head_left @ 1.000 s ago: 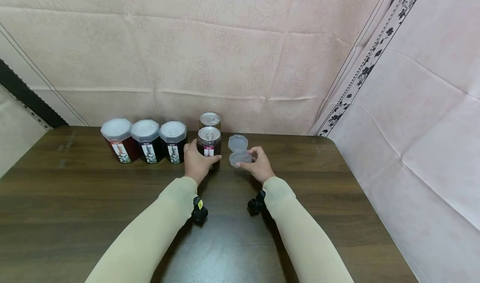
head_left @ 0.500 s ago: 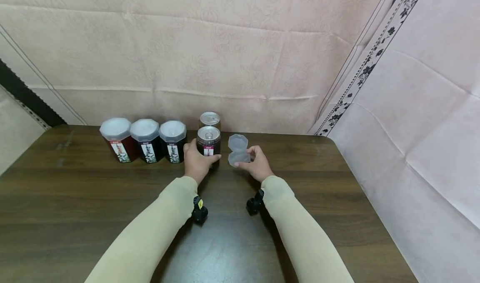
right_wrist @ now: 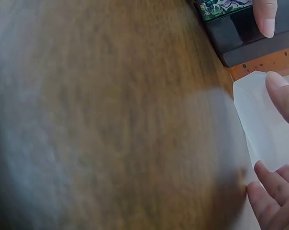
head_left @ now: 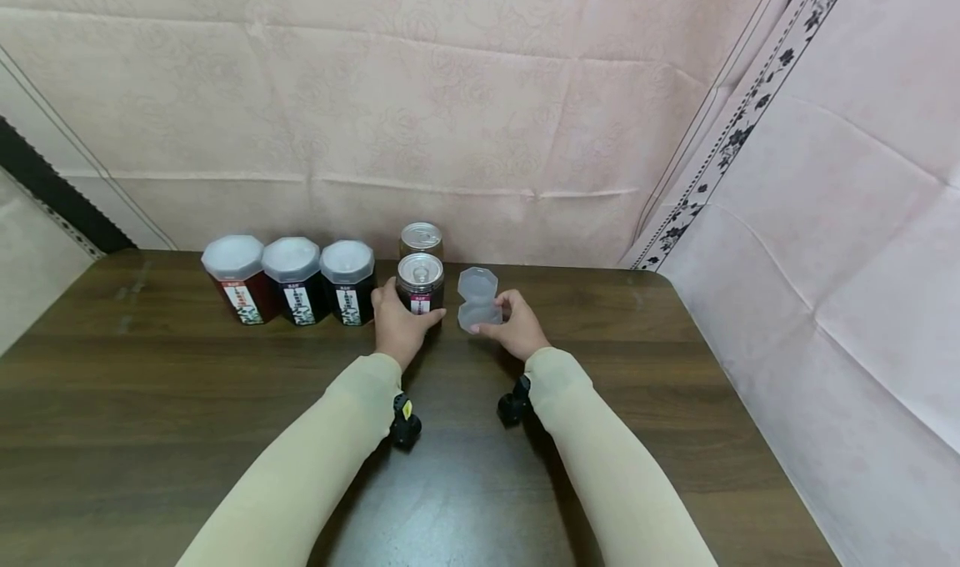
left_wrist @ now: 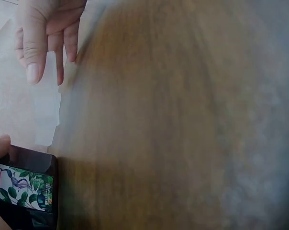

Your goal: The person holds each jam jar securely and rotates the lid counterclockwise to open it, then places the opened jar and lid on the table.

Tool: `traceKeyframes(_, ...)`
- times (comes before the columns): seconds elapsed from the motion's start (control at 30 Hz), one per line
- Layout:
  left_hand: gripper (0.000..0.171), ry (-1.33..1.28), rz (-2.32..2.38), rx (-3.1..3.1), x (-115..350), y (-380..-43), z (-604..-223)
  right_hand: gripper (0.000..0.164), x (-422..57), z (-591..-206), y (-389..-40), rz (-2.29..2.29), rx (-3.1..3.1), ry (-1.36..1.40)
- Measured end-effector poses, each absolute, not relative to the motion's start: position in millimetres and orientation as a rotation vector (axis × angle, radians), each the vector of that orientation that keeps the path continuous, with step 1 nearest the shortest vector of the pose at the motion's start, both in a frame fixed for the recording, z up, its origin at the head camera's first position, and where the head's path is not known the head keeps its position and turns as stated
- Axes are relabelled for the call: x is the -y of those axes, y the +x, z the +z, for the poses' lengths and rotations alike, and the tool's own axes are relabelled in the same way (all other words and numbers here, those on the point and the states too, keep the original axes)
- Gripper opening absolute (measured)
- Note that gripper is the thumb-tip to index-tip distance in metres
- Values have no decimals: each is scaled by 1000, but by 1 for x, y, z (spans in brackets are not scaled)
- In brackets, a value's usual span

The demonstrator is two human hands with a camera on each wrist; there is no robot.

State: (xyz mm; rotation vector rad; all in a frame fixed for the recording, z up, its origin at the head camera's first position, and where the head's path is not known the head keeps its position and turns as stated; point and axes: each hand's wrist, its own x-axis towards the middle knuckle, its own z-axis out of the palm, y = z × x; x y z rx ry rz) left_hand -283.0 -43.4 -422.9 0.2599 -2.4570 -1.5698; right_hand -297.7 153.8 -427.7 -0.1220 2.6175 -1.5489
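My left hand point(head_left: 400, 327) grips a dark, labelled jar point(head_left: 420, 283) with a clear rim and metal top, thumb on its near side. In the left wrist view the jar's leafy label point(left_wrist: 22, 188) shows between thumb and fingers. To the right, my right hand point(head_left: 517, 327) pinches a translucent octagonal plastic lid point(head_left: 474, 317) by its edge. Another such lid point(head_left: 477, 283) lies just behind it, touching or joined; I cannot tell which. The right wrist view shows the thumb and fingertips at opposite edges of the pale lid point(right_wrist: 261, 120).
Behind the held jar stands an amber jar point(head_left: 421, 236) with a metal top. Three dark jars with frosted lids stand in a row at the left, the closest being the right-hand jar point(head_left: 348, 282). A cloth-covered wall point(head_left: 450, 117) rises behind the wooden table point(head_left: 465, 484).
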Motion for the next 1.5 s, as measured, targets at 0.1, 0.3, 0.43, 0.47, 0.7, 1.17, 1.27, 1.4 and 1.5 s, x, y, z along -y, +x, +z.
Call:
traceKeyframes(0.1,91,260,-1566,2458,43,-282,-422,50,-153,-425,-298,-1508,-2635,-118)
traceKeyframes(0.3,92,268,-1561,2463,43,-282,-422,50,-153,-426,-301,-1445,-2669,-137)
traceKeyframes(0.43,92,274,-1557,2461,42,-283,-423,52,-154,-430,-304,-1438,-2674,-154)
traceKeyframes(0.47,92,274,-1556,2461,42,-283,-424,53,-154,-430,-304,-1438,-2675,-156)
traceKeyframes(0.7,97,272,-1565,2459,42,-282,-423,56,-154,-430,-305,-1406,-2676,-158)
traceKeyframes(1.17,96,269,-1583,2467,43,-281,-420,63,-149,-423,-303,-1287,-2731,-191)
traceKeyframes(1.27,97,262,-1587,2470,44,-280,-420,64,-149,-424,-304,-1265,-2739,-190)
traceKeyframes(1.4,99,254,-1590,2478,45,-278,-419,65,-149,-424,-305,-1242,-2745,-189)
traceKeyframes(1.5,100,250,-1582,2484,46,-276,-419,67,-149,-423,-305,-1230,-2743,-188)
